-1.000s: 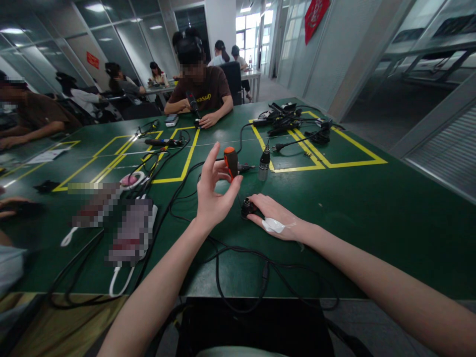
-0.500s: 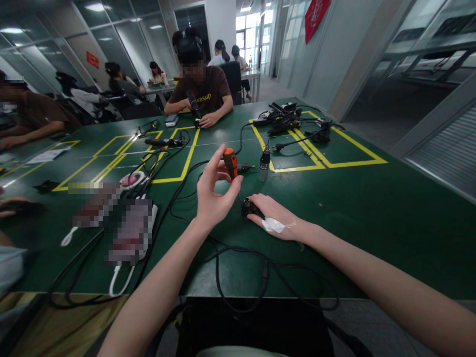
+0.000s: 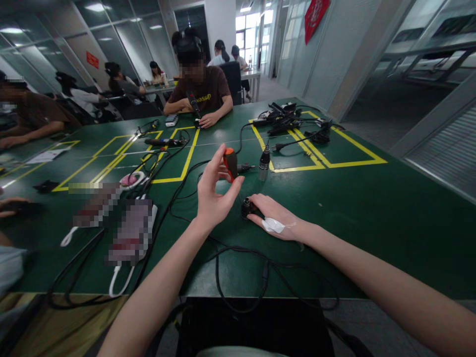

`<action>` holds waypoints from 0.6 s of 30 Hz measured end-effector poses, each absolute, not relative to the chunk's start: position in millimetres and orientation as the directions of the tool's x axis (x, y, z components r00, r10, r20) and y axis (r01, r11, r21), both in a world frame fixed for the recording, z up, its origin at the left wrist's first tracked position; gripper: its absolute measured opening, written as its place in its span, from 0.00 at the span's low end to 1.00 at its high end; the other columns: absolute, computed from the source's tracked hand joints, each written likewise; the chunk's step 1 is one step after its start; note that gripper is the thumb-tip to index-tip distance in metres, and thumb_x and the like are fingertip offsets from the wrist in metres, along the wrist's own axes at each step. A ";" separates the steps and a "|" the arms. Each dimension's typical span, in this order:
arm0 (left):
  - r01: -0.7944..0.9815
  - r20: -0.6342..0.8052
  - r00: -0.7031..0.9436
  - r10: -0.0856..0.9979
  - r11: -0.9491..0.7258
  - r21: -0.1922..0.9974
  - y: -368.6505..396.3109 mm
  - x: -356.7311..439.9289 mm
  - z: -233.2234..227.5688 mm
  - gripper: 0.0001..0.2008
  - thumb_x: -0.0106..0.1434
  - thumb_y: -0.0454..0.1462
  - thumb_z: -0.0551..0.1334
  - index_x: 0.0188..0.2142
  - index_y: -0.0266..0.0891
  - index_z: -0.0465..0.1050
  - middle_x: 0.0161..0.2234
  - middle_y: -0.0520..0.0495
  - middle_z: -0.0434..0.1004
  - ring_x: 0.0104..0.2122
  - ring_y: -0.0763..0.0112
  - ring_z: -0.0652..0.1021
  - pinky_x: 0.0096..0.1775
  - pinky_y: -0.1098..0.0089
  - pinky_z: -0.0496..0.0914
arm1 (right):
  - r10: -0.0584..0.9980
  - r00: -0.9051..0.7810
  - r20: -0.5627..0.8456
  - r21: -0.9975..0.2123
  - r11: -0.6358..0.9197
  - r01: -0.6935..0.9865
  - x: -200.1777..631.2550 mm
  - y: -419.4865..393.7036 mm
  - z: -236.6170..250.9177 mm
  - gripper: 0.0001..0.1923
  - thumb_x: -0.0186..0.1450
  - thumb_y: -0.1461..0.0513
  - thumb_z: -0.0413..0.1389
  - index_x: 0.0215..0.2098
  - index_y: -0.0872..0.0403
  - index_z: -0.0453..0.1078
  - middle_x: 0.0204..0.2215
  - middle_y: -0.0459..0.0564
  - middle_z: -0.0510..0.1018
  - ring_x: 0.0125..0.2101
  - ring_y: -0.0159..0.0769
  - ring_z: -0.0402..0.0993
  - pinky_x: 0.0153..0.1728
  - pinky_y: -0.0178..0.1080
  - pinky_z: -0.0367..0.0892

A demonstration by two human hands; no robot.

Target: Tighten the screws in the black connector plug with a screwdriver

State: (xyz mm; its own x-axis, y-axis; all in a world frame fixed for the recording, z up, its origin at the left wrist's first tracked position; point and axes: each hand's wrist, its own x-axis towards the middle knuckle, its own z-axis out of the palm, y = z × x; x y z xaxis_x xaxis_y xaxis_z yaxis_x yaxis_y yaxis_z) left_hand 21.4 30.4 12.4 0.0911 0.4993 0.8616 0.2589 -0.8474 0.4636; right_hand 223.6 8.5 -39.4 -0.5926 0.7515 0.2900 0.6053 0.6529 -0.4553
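Note:
My left hand [image 3: 219, 193] grips the orange and dark handle of a screwdriver [image 3: 231, 163] between fingers and thumb. Its thin shaft points down toward a small black part with a metal ring on top [image 3: 246, 207]. Low on the table, my right hand [image 3: 273, 213] is closed around that black part; its far side is hidden by my fingers. A white patch is taped on the back of this hand. Just beyond my hands, a black and grey tool piece with a pointed tip [image 3: 264, 162] stands upright. Behind the screwdriver handle lies a dark tool with a metal tip [image 3: 245, 167].
Two blurred phone-like devices [image 3: 134, 228] lie at left among black cables [image 3: 238, 248]. A heap of black cables and plugs [image 3: 282, 119] sits at the back right, by yellow tape lines. Across the green table [image 3: 364, 208] a person [image 3: 204, 89] works with a tool.
The screwdriver handle has turned slightly in my left hand, with less orange showing. My right hand stays in place on the black part.

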 end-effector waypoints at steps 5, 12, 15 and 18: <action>0.211 0.858 0.107 0.503 -0.854 0.475 26.8 21.2 14.3 0.34 0.73 0.36 0.65 0.74 0.50 0.56 0.55 0.43 0.81 0.42 0.71 0.85 0.45 0.71 0.80 | 0.752 -0.590 0.294 -0.462 0.652 0.601 224.0 7.7 -37.9 0.11 0.73 0.63 0.59 0.53 0.53 0.70 0.46 0.59 0.81 0.45 0.51 0.78 0.48 0.52 0.75; 0.252 0.865 0.075 0.497 -0.848 0.466 30.3 21.3 11.8 0.36 0.69 0.40 0.71 0.72 0.51 0.61 0.54 0.45 0.82 0.39 0.73 0.80 0.40 0.75 0.78 | 0.763 -0.585 0.275 -0.470 0.637 0.611 222.8 7.1 -36.2 0.12 0.73 0.63 0.59 0.54 0.55 0.70 0.47 0.60 0.81 0.46 0.52 0.78 0.49 0.53 0.74; 0.249 0.854 0.063 0.516 -0.837 0.487 30.2 21.4 11.9 0.34 0.69 0.41 0.70 0.72 0.50 0.62 0.54 0.44 0.82 0.39 0.73 0.81 0.40 0.74 0.79 | 0.755 -0.586 0.293 -0.473 0.647 0.598 223.3 7.7 -38.1 0.12 0.73 0.62 0.58 0.54 0.54 0.70 0.47 0.59 0.81 0.45 0.51 0.78 0.49 0.53 0.74; 0.200 0.838 0.098 0.537 -0.835 0.512 27.0 21.5 13.4 0.34 0.73 0.40 0.67 0.74 0.50 0.57 0.51 0.44 0.84 0.39 0.72 0.84 0.45 0.70 0.81 | 0.748 -0.586 0.311 -0.476 0.656 0.585 224.2 8.3 -39.9 0.12 0.73 0.62 0.58 0.54 0.53 0.70 0.46 0.58 0.81 0.45 0.51 0.78 0.49 0.53 0.74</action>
